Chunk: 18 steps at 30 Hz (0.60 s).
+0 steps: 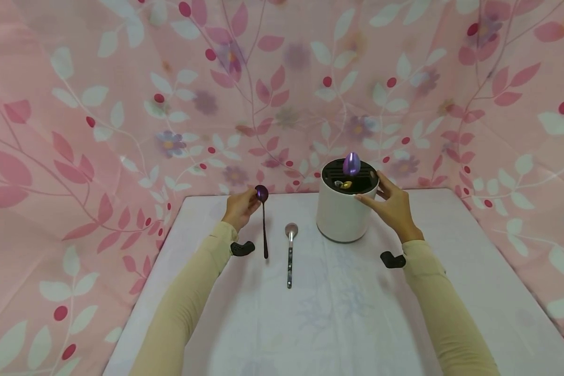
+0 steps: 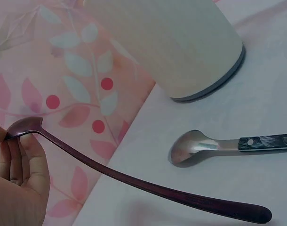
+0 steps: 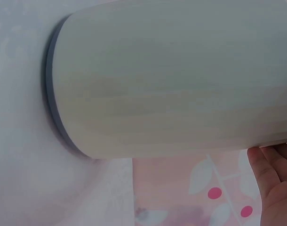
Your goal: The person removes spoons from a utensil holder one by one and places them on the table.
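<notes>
My left hand (image 1: 241, 209) pinches a long-handled purple spoon (image 2: 120, 176) by its bowl, the dark handle hanging downward. Below and to the right of it, a silver spoon (image 1: 290, 256) with a dark patterned handle lies on the table. With thumb and fingers spread around the upper rim, my right hand (image 1: 394, 206) grips a white round utensil holder (image 1: 342, 219) with a black slotted top. A shiny purple spoon (image 1: 351, 164) stands bowl-up in the holder, and a small gold utensil end (image 1: 346, 185) shows in front of it. In the right wrist view the holder's wall hides most of that hand.
A white cloth (image 1: 338, 313) covers the table. Pink flowered fabric (image 1: 263, 104) hangs along the back and both sides, close to the table's rear edge. Black wrist devices (image 1: 242, 248) stick out from both cuffs.
</notes>
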Available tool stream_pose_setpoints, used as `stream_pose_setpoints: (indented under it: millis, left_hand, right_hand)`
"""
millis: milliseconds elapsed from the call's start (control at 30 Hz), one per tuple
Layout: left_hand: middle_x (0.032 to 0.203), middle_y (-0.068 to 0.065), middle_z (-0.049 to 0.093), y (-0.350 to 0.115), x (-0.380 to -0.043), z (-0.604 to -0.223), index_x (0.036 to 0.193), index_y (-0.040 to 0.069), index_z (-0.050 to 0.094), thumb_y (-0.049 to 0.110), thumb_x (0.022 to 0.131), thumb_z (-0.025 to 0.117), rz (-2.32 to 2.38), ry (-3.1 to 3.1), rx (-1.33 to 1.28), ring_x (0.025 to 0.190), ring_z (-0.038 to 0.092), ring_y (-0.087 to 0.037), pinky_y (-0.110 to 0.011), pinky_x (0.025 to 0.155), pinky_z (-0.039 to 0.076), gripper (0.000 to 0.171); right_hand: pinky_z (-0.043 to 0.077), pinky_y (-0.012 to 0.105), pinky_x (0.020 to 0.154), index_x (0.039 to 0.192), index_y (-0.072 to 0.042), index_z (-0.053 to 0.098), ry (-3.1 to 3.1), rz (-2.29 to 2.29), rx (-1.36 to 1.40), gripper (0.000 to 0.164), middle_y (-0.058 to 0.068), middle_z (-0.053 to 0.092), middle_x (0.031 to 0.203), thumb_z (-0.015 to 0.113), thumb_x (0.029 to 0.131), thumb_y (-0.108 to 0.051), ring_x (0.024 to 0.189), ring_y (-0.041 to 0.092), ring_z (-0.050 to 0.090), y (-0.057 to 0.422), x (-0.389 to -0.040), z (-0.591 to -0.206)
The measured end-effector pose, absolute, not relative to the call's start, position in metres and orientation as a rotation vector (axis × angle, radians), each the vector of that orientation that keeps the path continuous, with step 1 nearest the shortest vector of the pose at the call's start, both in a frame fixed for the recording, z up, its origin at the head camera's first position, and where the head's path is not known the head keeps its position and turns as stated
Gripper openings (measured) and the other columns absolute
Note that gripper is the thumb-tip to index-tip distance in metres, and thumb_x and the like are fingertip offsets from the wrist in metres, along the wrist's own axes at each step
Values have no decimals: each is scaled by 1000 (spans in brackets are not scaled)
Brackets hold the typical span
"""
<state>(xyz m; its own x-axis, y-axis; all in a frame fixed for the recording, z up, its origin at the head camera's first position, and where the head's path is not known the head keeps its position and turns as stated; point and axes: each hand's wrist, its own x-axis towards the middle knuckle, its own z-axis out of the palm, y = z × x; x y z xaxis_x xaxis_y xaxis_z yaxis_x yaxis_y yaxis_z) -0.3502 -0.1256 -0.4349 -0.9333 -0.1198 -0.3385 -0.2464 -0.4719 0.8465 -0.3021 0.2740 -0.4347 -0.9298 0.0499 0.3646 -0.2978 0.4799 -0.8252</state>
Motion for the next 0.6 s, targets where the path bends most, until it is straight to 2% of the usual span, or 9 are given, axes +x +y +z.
stream_pose_setpoints:
  millis: [100, 167, 233, 333, 600]
  left_hand:
    - [93, -11, 69, -128, -349, -446, 113, -6, 66, 3, 88, 68, 2559, 1531, -591, 81, 67, -16, -28, 88, 55, 26]
    - [92, -11, 70, -129, -349, -454, 114, -7, 65, 2, 87, 68, 2555, 1516, -604, 79, 67, -15, -25, 83, 57, 29]
    - [85, -10, 70, -129, -347, -460, 107, -8, 67, 0, 86, 68, 2569, 1488, -618, 73, 66, -14, -23, 76, 58, 23]
    - [86, -12, 69, -128, -344, -465, 100, -7, 68, -1, 85, 67, 2579, 1458, -622, 73, 67, -15, -24, 71, 59, 16]
    - [82, -11, 68, -127, -345, -475, 100, -6, 65, 0, 88, 66, 2533, 1408, -646, 73, 66, -16, -28, 85, 57, 12]
  right_hand:
    - [46, 36, 102, 151, -25, 36, -2398, 1423, 194, 90, 0, 43, 149, 83, 76, -43, 129, 21, 50, 274, -303, -436]
    - [46, 36, 102, 151, -23, 36, -2401, 1423, 189, 91, 0, 43, 149, 82, 76, -44, 130, 22, 50, 274, -303, -436]
    - [46, 36, 102, 151, -23, 36, -2397, 1433, 188, 90, 1, 44, 148, 83, 76, -43, 129, 22, 50, 273, -303, -436]
    - [46, 37, 102, 151, -23, 37, -2386, 1450, 194, 89, 1, 45, 148, 83, 77, -42, 129, 22, 51, 273, -302, -436]
    - [45, 38, 103, 150, -22, 36, -2383, 1441, 207, 89, 2, 44, 148, 83, 77, -40, 130, 23, 50, 273, -303, -435]
